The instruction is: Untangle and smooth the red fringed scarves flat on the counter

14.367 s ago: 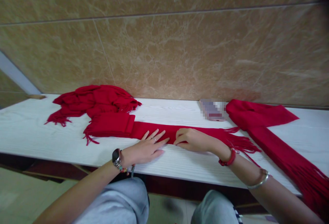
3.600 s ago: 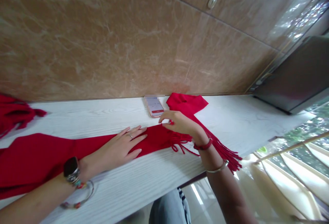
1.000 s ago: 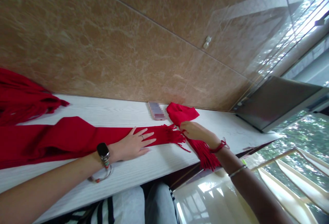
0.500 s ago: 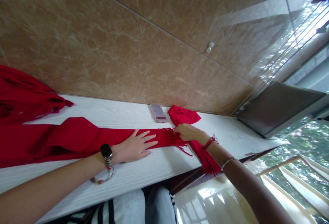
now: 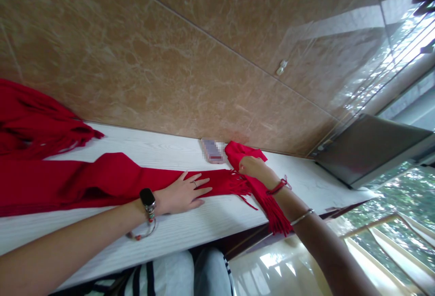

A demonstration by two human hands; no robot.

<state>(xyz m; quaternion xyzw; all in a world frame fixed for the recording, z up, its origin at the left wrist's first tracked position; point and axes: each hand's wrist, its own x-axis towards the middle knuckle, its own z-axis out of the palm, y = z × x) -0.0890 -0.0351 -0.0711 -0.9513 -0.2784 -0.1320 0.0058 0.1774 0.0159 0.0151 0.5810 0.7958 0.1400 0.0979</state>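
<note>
Below the front edge of the worktop (image 5: 176, 232), the person's knees (image 5: 210, 271) show in pale trousers. Along the worktop lies a long red scarf (image 5: 112, 178), reaching from the left border of the view to a fringe (image 5: 243, 186) right of centre. The left hand (image 5: 183, 192), with a watch (image 5: 147, 197) at its wrist, rests palm down on the long red scarf near that end; its grip is flattened, fingers spread, and has hold of nothing. The right hand (image 5: 258, 169), below which sit a red cord (image 5: 278, 186) and a silver bangle (image 5: 302, 216), is curled over the place where the fringe adjoins a second scarf (image 5: 261, 191); its fingertips are largely hidden, so whether this grip pinches any strands cannot be told. Progress, as judged from the cloth: the stretch around the left hand lies flat and straight; a raised fold farther left is not smoothed, and the fringe is splayed, some strands straggling nearward. The second scarf lies bent, and a red bundle (image 5: 41, 123) at far left is heaped, unarranged. Against the wall tiles (image 5: 152, 60) lies a phone (image 5: 212, 151); farther right stand a dark grey panel (image 5: 370, 151) and, beyond it, foliage (image 5: 414, 191).
</note>
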